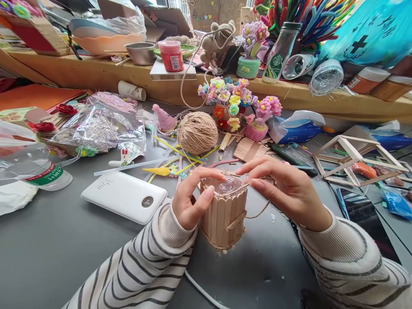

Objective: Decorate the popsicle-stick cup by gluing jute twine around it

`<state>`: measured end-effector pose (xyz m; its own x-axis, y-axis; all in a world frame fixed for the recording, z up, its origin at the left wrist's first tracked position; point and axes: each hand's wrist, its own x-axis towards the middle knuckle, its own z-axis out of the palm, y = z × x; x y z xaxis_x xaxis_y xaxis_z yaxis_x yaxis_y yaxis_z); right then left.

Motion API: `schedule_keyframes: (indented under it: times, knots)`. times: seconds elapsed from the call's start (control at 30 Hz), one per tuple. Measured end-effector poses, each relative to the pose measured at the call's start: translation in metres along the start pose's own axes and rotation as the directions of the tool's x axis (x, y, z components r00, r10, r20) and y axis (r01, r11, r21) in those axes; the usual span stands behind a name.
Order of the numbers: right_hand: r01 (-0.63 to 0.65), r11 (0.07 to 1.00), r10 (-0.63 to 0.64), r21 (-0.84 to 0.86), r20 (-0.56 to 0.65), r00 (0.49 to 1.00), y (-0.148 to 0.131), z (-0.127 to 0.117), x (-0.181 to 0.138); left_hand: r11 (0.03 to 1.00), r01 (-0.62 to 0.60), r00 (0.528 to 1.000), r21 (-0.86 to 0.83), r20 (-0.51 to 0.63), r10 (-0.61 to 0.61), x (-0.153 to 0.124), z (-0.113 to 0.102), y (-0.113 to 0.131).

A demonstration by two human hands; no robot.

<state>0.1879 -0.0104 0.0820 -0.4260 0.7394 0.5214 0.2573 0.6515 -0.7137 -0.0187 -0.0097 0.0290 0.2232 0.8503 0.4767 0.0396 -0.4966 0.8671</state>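
Note:
A small round holder [222, 216] faced with upright wooden craft sticks stands in front of me, with a clear ringed surface showing at its top. Twine runs round its bottom edge and across part of its side. My left hand [195, 199] is closed on the holder's upper left rim, thumb on the near side and fingers over the top. Between the thumb and fingers of my right hand [283, 189] a strand of twine [260, 213] is pinched at the right rim; it loops down to the holder's side. Behind stands a ball of twine [198, 133].
A white power bank [124, 196] lies to the left, near a plastic bottle [48, 171]. Pipe-cleaner flowers [233, 101] stand at the back. To the right are a stick frame [354, 161] and a phone [367, 223]. A cable [202, 289] crosses the near table.

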Motion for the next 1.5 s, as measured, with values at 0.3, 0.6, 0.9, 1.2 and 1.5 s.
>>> schedule_keyframes:
  times: [0.3, 0.6, 0.9, 1.2, 1.5]
  knots:
    - [-0.065, 0.994, 0.059, 0.091, 0.072, 0.996, 0.004, 0.003, -0.004, 0.951, -0.22, 0.972, 0.217, -0.036, 0.233, 0.003, -0.005, 0.004]
    - [-0.004, 1.0, 0.003, 0.016, 0.021, 1.0, 0.003, 0.002, -0.003, 0.974, -0.198, 0.98, 0.108, 0.007, 0.198, -0.001, -0.004, 0.008]
    - [0.03, 0.998, -0.033, -0.049, -0.064, 0.997, 0.002, 0.002, -0.004, 0.951, -0.286, 0.954, 0.12, -0.06, 0.295, -0.009, 0.003, -0.001]
    - [0.021, 0.994, -0.026, -0.104, -0.047, 0.999, 0.002, 0.001, -0.006, 0.83, -0.517, 0.854, 0.211, 0.059, 0.517, -0.006, -0.002, -0.005]
    - [0.055, 0.989, -0.052, -0.138, 0.023, 0.998, 0.0, -0.005, -0.005, 0.806, -0.555, 0.83, 0.208, 0.07, 0.553, -0.005, -0.002, -0.007]
